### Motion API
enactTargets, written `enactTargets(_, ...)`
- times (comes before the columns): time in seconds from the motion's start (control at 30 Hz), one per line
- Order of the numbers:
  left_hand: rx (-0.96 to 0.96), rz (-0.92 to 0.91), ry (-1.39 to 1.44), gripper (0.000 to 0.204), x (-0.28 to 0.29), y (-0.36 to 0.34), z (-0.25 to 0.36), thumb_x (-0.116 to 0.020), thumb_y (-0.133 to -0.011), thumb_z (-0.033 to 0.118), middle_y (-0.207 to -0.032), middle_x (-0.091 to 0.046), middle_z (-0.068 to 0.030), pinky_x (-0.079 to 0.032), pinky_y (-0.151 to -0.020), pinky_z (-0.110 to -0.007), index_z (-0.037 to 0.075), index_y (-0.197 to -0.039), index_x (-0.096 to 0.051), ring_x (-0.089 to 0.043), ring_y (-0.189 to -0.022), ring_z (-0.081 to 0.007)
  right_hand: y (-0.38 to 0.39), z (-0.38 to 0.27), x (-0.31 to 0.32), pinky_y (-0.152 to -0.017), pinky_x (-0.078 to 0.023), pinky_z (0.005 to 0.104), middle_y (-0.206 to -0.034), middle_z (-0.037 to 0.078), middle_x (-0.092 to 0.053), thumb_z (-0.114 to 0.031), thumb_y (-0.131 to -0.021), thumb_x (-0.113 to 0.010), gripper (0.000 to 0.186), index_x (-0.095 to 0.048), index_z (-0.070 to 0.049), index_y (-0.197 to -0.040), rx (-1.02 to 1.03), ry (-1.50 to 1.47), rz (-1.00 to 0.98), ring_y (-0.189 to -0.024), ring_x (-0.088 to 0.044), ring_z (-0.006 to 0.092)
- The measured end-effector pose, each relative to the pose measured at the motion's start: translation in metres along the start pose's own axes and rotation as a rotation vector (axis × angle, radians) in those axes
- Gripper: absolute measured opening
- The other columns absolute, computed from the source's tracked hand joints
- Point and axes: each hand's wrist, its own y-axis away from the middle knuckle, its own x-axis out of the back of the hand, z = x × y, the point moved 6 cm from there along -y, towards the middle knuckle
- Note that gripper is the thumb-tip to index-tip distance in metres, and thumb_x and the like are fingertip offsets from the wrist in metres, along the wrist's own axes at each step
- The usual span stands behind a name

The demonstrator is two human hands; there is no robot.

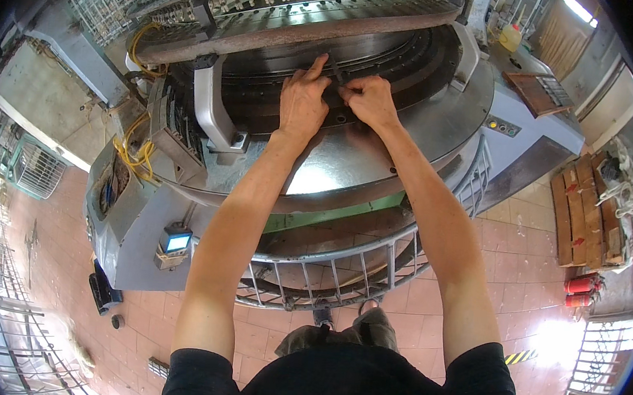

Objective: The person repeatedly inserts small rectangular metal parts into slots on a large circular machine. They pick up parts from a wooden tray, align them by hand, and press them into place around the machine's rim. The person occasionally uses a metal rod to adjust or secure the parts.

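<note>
Both my arms reach over the round metal bed of a large circular knitting machine point(310, 183). My left hand point(304, 102) rests on the dark grooved ring point(257, 106), its index finger stretched forward and the other fingers loosely bent. Beside it, my right hand point(372, 103) is closed in a pinch low over the same ring. A thin dark strip point(335, 68) runs between the two hands and meets the right fingertips. What lies inside the pinch is mostly hidden by the fingers.
A rusty-edged upper ring point(308, 37) overhangs my hands, held by grey brackets point(210, 102). A curved guard rail point(326, 264) stands before my legs. Yellow cables point(134, 153) and a small lit display point(177, 242) are left. Wooden crates point(586, 210) and red extinguishers point(582, 285) are right.
</note>
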Motion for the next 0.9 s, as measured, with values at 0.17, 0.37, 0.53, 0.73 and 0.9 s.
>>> enactTargets(0.17,-0.003,0.011,0.005,0.031,0.000,0.001,0.000,-0.065,-0.067,-0.013,-0.145,-0.057,-0.0075,-0.054,-0.094,-0.045,0.000,-0.094,-0.074,-0.066,-0.108,-0.0351,0.000,-0.001,0.000,-0.082,-0.056,0.0408,-0.091,0.023,-0.072,-0.020,-0.082,-0.072,0.022,-0.078,-0.002,-0.092,-0.006,-0.002,-0.006,-0.087,-0.071,0.0386)
enactTargets(0.37,-0.015,-0.013,-0.002,0.029,-0.002,0.000,-0.001,-0.066,-0.067,-0.011,-0.148,-0.054,-0.0053,-0.053,-0.094,-0.045,0.000,-0.092,-0.074,-0.064,-0.107,-0.0332,0.001,-0.002,0.002,-0.082,-0.056,0.0403,-0.092,0.023,-0.072,-0.021,-0.082,-0.072,0.023,-0.078,-0.003,-0.093,-0.049,0.003,-0.018,-0.088,-0.071,0.0384)
enactTargets(0.53,-0.039,-0.032,-0.114,0.014,-0.004,0.000,0.003,-0.068,-0.071,-0.004,-0.151,-0.051,0.0004,-0.051,-0.093,-0.047,0.002,-0.082,-0.074,-0.063,-0.102,-0.0296,0.001,-0.006,0.002,-0.083,-0.056,0.0430,-0.088,0.024,-0.071,-0.017,-0.079,-0.069,0.020,-0.077,-0.002,-0.087,-0.033,0.026,0.035,-0.087,-0.070,0.0405)
enactTargets(0.73,-0.054,-0.061,-0.270,0.009,-0.004,0.000,0.005,-0.067,-0.076,0.002,-0.154,-0.048,0.0018,-0.053,-0.087,-0.045,0.002,-0.080,-0.074,-0.063,-0.099,-0.0280,0.004,-0.020,-0.005,-0.080,-0.056,0.0471,-0.080,0.027,-0.068,-0.012,-0.076,-0.065,0.017,-0.073,0.003,-0.075,0.110,0.192,0.131,-0.082,-0.068,0.0434)
enactTargets(0.9,-0.051,-0.074,-0.233,0.008,0.001,0.001,0.005,-0.069,-0.073,-0.001,-0.155,-0.047,0.0022,-0.053,-0.086,-0.045,0.001,-0.079,-0.073,-0.063,-0.100,-0.0278,0.005,-0.019,-0.006,-0.079,-0.055,0.0470,-0.082,0.026,-0.068,-0.012,-0.077,-0.065,0.017,-0.074,0.001,-0.080,0.113,0.163,0.140,-0.081,-0.068,0.0434)
